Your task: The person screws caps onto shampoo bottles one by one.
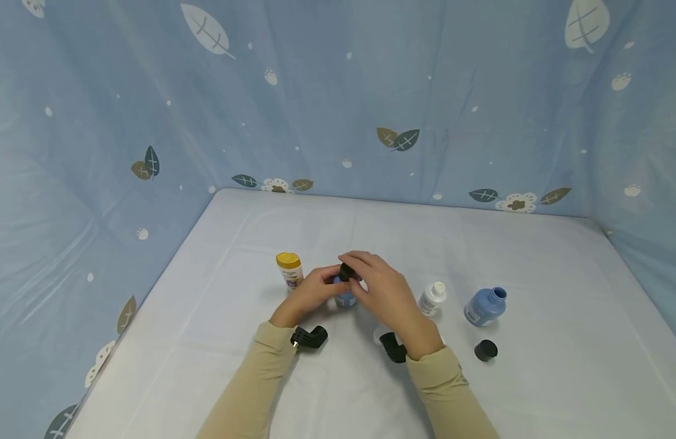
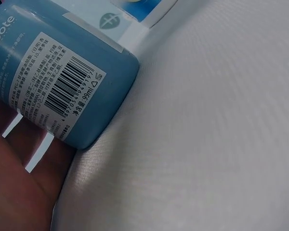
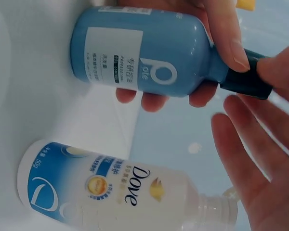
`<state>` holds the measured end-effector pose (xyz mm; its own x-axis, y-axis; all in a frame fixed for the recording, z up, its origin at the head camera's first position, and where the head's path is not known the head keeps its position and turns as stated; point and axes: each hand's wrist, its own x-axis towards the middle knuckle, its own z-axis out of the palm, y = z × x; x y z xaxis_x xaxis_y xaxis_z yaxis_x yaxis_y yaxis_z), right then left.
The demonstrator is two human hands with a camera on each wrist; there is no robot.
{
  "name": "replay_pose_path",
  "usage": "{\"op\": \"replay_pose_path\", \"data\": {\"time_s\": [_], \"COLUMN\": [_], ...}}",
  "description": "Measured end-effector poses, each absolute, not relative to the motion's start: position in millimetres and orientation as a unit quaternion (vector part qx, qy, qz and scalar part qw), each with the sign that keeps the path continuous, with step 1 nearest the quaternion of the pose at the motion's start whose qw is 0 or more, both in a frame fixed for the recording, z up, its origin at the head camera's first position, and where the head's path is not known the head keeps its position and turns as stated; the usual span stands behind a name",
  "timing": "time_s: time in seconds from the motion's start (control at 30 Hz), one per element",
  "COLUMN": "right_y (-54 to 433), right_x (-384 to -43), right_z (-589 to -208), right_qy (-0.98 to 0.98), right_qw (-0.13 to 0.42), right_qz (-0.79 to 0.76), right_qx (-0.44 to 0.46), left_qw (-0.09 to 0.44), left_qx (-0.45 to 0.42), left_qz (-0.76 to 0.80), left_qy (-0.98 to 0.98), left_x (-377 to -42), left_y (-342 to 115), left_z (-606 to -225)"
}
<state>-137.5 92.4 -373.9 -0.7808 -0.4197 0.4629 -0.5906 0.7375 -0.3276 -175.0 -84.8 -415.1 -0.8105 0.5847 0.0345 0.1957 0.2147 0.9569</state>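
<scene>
A blue bottle (image 1: 346, 300) stands on the table, and my left hand (image 1: 312, 290) grips its body. Its printed label and barcode fill part of the left wrist view. On its neck sits a black cap (image 3: 248, 77), which my right hand (image 1: 386, 294) pinches between thumb and fingers. One left finger (image 3: 226, 36) lies against the bottle's neck by the cap. In the right wrist view, a white and blue Dove bottle (image 3: 111, 187) with an uncapped neck stands beside the blue one. A white bottle with a yellow cap (image 1: 289, 261) is just left of my left hand.
To the right of my right hand is a small white bottle (image 1: 432, 299). Farther right, a second blue bottle (image 1: 485, 306) has an uncovered mouth, with a loose black cap (image 1: 485, 350) nearer to me. Patterned blue cloth (image 1: 338, 91) rises behind the white table (image 1: 233, 244).
</scene>
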Motion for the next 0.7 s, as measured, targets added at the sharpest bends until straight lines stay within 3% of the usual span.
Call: {"op": "replay_pose_path", "data": {"time_s": [0.7], "right_y": [92.8], "right_x": [-136.8], "right_z": [-373.8], "right_qy": [-0.907], "right_qw": [0.189], "right_qz": [0.247], "right_qx": [0.283], "left_qw": [0.166], "left_qx": [0.258], "left_qz": [0.573], "left_qy": [0.760], "left_x": [-173.4], "left_y": [-84.4], "left_z": [-413.7]}}
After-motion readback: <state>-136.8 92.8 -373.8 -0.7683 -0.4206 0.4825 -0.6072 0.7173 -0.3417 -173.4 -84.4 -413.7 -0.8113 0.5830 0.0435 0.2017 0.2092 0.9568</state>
